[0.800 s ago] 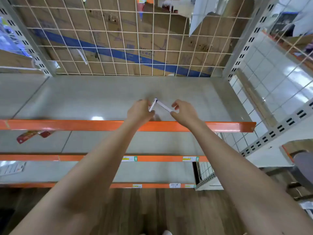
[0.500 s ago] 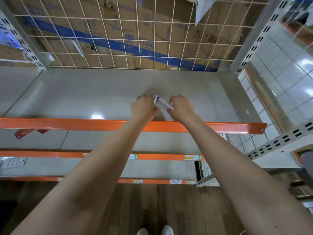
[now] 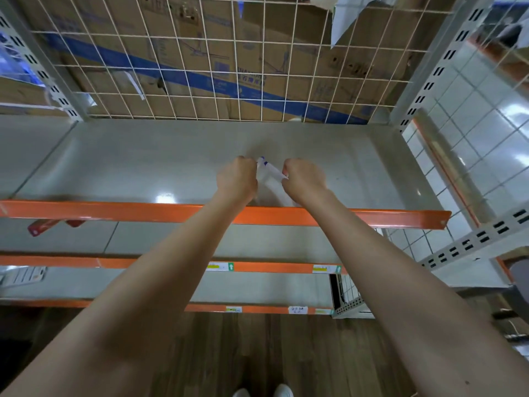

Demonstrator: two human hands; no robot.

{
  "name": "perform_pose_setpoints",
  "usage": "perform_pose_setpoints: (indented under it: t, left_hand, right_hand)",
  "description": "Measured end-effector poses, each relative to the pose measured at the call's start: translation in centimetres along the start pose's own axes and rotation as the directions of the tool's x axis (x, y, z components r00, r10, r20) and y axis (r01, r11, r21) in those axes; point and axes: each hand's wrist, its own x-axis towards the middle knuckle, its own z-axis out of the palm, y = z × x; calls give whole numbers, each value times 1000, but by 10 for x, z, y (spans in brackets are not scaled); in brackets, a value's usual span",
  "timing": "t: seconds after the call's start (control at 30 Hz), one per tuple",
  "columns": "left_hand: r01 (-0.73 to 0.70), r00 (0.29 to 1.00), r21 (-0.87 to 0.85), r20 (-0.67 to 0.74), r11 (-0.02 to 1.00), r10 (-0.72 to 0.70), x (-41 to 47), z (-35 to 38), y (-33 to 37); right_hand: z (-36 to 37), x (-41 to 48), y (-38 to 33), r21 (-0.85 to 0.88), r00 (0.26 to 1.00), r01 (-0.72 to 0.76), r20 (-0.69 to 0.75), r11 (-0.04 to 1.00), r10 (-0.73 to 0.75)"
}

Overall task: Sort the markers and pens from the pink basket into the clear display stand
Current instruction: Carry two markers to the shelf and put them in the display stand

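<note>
In the head view, 1 white pen [image 3: 271, 171] slanted between the 2 hands above the shelf [image 3: 143, 167], near its orange front edge [image 3: 114, 210]. Its blue-marked end pointed up-left at the left hand [image 3: 237, 179], fingers curled, hold unclear. The right hand [image 3: 304, 179] pinched the other end. Neither basket nor stand showed.

Grey metal shelves [image 3: 171, 156] with orange front beams [image 3: 114, 211] stand over a dark wood-plank floor [image 3: 243, 348]. Cardboard boxes [image 3: 186, 35] sit behind the white wire-mesh back [image 3: 213, 81].
</note>
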Motion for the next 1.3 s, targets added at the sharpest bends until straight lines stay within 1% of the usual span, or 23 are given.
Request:
perform_pose_setpoints:
  t: [0.17,0.3,0.43,0.6,0.7,0.8,0.93,1.03,1.1,1.17,1.23,1.3]
  left_hand:
    - [48,996,-101,-70,994,-55,-17,-20,-33]
    - [145,984,-175,-79,974,-161,-44,-38,-69]
    - [228,963,-189,-102,955,-250,-78,-47,-107]
    - [304,930,-190,-152,934,-334,-133,-52,-143]
    - [406,896,-200,-105,892,-432,-170,-51,-152]
    - [514,836,-228,-82,827,-543,-211,-42,-156]
    - [651,717,-320,-37,688,-696,-270,-26,-158]
    - [746,607,-323,-30,583,-794,-317,-12,-158]
    - [795,537,-301,-54,526,-842,-346,-3,-155]
    - [846,461,-281,-43,454,-886,-374,5,-150]
    - [887,391,-260,-13,381,-920,-402,11,-145]
    - [916,322,-260,21,306,-946,-428,18,-142]
  right_hand:
    - [-13,-9,-25,39,999,48,-10,998,-48]
    - [-19,-19,-62,64,994,113,-2,991,-113]
    - [-13,-30,-107,123,978,194,53,973,-201]
    - [2,-48,-154,191,940,312,77,931,-331]
    - [13,-66,-173,181,909,378,115,908,-402]
    - [29,-90,-185,179,839,501,140,847,-526]
    - [49,-127,-194,205,747,600,203,773,-633]
    - [63,-155,-198,256,662,645,283,720,-694]
    - [73,-176,-202,308,597,670,316,675,-737]
    - [83,-200,-205,341,535,695,343,633,-772]
    - [93,-224,-208,319,473,748,358,581,-805]
    - [103,-247,-213,306,396,806,357,507,-846]
